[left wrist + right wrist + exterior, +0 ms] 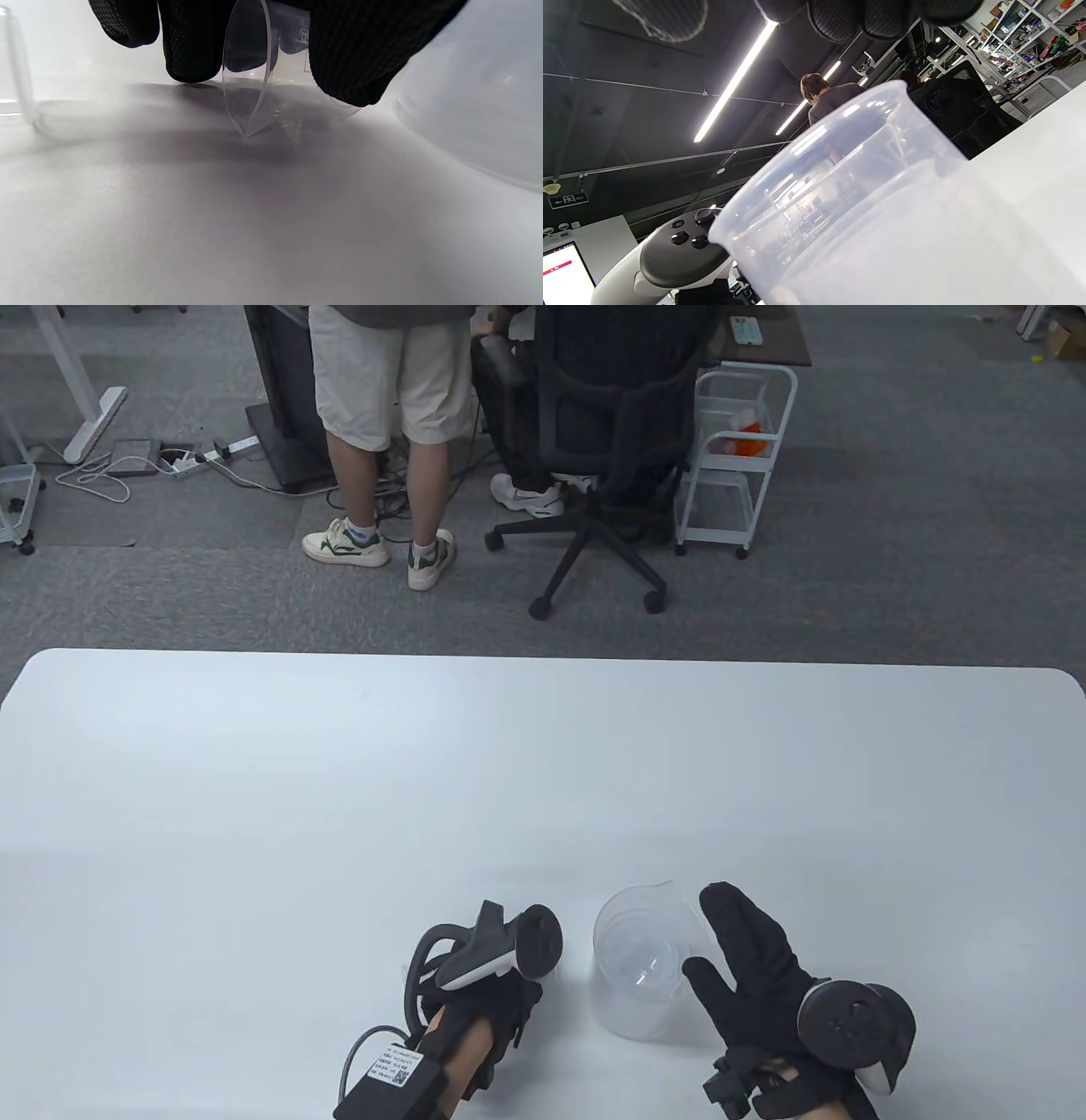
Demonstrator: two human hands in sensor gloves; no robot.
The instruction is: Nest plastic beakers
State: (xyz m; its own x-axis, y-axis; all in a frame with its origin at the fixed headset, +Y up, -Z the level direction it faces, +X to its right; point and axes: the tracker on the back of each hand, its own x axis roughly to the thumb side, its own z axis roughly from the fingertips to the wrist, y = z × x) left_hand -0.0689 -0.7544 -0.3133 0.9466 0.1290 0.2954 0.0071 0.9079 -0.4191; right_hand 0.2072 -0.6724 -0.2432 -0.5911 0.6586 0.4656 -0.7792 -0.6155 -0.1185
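two beakers near desk's front edge: left hand (271, 46) pinches small beaker (271, 97); right hand (755, 976), fingers spread, empty, beside big beaker (638, 963). next: drop small in.

left hand (484, 984): bottom centre of table view, fingers (191, 46) curled in a pinch | right hand (764, 976): bottom right, fingers spread
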